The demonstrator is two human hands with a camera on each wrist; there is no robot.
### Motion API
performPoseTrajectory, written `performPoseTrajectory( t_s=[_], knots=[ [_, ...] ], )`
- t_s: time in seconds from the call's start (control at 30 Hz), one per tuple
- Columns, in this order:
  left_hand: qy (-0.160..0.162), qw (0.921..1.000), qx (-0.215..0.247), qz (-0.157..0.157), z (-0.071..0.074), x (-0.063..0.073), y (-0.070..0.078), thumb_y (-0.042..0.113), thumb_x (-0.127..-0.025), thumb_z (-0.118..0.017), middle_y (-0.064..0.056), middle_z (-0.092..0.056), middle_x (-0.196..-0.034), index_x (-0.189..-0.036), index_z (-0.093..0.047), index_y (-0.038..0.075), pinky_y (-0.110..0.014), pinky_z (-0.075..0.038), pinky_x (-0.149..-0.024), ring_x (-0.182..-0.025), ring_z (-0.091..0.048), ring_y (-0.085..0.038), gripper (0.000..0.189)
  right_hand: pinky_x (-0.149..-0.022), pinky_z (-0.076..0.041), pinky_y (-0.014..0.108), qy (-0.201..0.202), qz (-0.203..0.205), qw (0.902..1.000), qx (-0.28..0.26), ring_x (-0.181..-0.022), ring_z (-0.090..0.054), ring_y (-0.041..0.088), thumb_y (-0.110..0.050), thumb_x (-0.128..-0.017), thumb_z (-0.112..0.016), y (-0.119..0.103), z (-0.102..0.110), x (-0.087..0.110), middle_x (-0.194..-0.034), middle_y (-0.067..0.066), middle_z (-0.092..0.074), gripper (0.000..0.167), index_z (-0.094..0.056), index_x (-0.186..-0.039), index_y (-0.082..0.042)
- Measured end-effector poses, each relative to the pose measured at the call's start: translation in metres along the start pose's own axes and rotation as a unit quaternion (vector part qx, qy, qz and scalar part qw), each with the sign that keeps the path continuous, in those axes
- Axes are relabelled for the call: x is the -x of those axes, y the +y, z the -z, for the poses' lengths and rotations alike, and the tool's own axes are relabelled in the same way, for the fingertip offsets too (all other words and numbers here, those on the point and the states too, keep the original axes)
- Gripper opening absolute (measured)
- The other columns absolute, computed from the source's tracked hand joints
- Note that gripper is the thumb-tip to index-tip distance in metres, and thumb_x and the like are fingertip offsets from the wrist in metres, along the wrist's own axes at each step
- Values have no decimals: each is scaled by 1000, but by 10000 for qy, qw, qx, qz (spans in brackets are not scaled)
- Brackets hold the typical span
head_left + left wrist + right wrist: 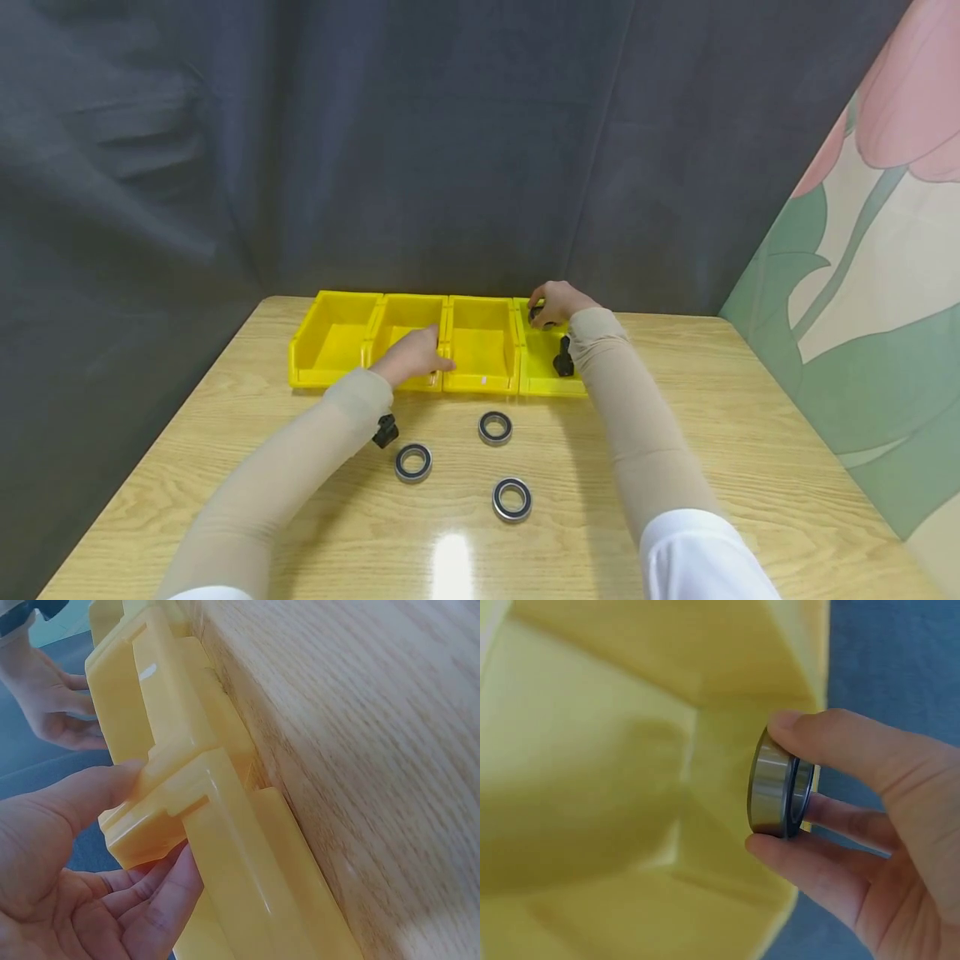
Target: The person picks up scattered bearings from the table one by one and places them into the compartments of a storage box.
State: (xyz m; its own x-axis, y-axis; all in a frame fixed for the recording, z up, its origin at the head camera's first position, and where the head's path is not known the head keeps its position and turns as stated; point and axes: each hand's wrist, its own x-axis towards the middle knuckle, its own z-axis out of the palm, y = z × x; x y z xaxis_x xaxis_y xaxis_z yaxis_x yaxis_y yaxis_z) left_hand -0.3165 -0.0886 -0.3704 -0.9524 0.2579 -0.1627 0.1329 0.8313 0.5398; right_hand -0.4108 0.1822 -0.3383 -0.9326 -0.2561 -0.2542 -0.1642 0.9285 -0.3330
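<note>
My right hand (562, 300) pinches a ball bearing (769, 787) between thumb and fingers, at the back of the rightmost yellow bin (536, 383). In the right wrist view the bearing stands on edge in the grip, with the bin's inside walls behind it. My left hand (411, 357) grips the adjoining side walls (169, 791) of the two middle bins, thumb on one side and fingers on the other. Three more bearings lie flat on the table before the bins: one left (400, 464), one at the middle (483, 428) and one nearest me (498, 500).
Several yellow bins stand side by side, from the far left bin (330, 333) to the right one. Behind them hangs a dark curtain (450, 167). A flower-patterned wall panel (885, 333) borders the wooden table (720, 400) on the right. Small black devices sit by both wrists.
</note>
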Motion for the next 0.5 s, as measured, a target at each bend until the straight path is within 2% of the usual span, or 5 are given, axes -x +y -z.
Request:
performPoseTrajectory(
  t_s=[0.13,0.37,0.5],
  knots=[
    [-14,10000,-35,28,-1,1,-1,27,-88,-72,-16,-57,-133,-143,-39,2,-43,-43,-105,-116,-56,-27,69,-101,-45,47,-50,-310,9995,-87,-111,-50,29,-23,-84,-76,2,-11,-10,-137,15,-51,44,-64,-125,-13],
    [-14,9999,-106,56,-1,4,0,27,-88,-72,-19,-53,-138,-147,-32,-1,-44,-42,-106,-122,-54,-30,76,-96,-49,43,243,-133,9996,82,-107,-54,28,-17,-83,-76,4,-32,-20,-130,16,-59,39,-67,-120,-8],
    [-11,9999,-125,80,1,5,-1,28,-88,-72,-20,-49,-143,-149,-29,-1,-45,-39,-108,-126,-51,-31,80,-96,-49,42,294,-254,9992,-12,-105,-56,28,-12,-85,-73,2,-42,-25,-128,16,-61,41,-65,-124,-5]
  ],
)
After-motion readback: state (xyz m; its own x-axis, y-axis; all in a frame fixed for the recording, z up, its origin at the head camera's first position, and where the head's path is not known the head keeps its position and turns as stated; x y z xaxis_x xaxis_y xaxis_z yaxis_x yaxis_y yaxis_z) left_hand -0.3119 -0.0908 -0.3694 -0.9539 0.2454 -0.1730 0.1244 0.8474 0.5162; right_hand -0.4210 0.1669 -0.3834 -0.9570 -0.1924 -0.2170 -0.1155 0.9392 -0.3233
